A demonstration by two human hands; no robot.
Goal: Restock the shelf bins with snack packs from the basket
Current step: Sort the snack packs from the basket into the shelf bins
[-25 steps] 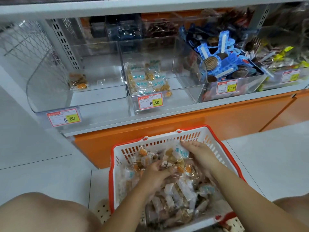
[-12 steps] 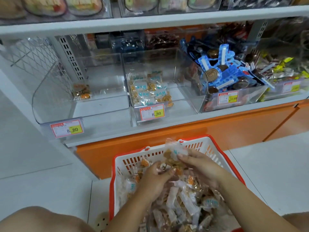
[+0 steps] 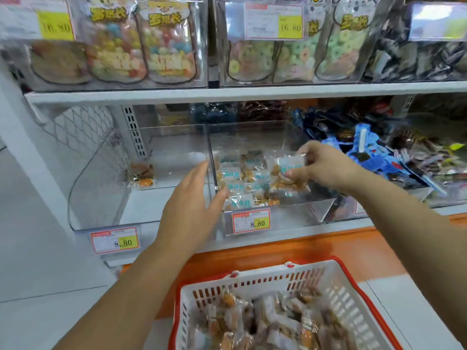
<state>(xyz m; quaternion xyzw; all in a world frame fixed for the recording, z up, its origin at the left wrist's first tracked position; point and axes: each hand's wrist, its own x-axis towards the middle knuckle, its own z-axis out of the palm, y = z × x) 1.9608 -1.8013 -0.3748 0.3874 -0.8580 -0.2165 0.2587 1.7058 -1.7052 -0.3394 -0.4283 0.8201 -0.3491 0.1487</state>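
Observation:
A white basket with a red rim sits low in front of me, full of clear-wrapped snack packs. My right hand holds a snack pack with a white and teal label over the middle clear bin, which has several matching packs on its floor. My left hand is flat with fingers apart at that bin's left front corner and holds nothing. The left clear bin has a few orange-brown packs at its back.
Price tags reading 8.80 hang on both bins' fronts. Right of the middle bin, a bin is piled with blue-wrapped snacks. The upper shelf carries boxes of candy bags. An orange base panel runs under the shelf.
Both hands rose out of the basket to the shelf. My right hand carried a snack pack up over the middle bin; my left hand let go and opened beside it. The view tilted upward.

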